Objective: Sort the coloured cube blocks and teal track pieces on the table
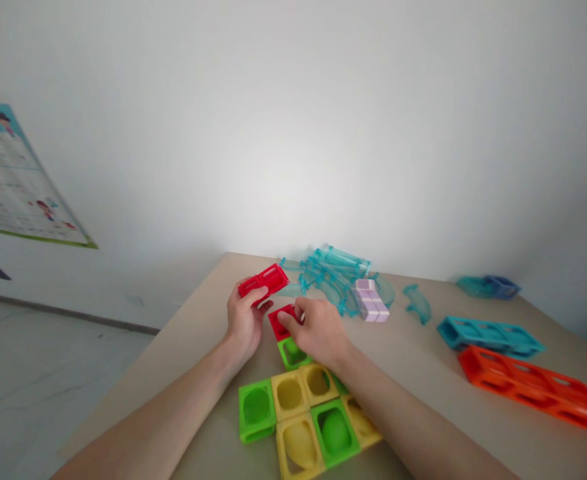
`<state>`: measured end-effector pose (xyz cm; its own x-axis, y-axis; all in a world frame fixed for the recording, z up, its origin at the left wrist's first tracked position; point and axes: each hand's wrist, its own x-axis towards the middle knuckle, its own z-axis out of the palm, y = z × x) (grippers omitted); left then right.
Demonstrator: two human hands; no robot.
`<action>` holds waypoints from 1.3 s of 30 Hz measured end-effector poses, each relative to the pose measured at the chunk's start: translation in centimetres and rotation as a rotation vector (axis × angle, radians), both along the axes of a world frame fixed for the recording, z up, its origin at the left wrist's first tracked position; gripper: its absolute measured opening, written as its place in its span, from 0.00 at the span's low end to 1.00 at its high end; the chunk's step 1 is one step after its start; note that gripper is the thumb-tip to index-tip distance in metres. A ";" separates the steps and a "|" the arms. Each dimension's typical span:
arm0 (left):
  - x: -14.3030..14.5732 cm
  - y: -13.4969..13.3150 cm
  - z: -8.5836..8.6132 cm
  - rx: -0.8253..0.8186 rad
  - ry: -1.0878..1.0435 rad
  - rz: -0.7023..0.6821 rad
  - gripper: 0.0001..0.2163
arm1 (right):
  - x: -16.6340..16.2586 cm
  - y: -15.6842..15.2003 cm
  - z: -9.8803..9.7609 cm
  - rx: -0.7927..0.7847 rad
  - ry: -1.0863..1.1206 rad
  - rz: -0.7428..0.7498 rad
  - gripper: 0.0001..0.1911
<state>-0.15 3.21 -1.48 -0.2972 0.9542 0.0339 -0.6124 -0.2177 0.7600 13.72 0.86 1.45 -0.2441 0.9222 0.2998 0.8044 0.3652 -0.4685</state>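
Observation:
My left hand [246, 317] is closed around a red block [264, 283] with rectangular openings, raised a little above the table. Just to its right, my right hand [320, 328] pinches another red block [280, 324], which sits against a green block [292, 353]. Nearer to me lies a group of yellow and green square blocks with round openings, among them a yellow block [300, 445], a green block [335, 433] and a green block [256, 408] at the left end. My right wrist and forearm hide part of this group.
Translucent teal track pieces [330, 273] lie heaped by the wall, with a lilac block [372, 301] in front. A curved teal piece [418, 304], a long teal block [490, 337], a long orange block [533, 387] and a blue piece [503, 287] lie on the right. The table [198, 320] ends at left.

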 end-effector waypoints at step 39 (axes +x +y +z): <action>-0.7 -2.6 1.7 0.153 0.101 -0.807 0.19 | 6.2 3.8 -0.2 -0.182 -0.177 0.171 0.11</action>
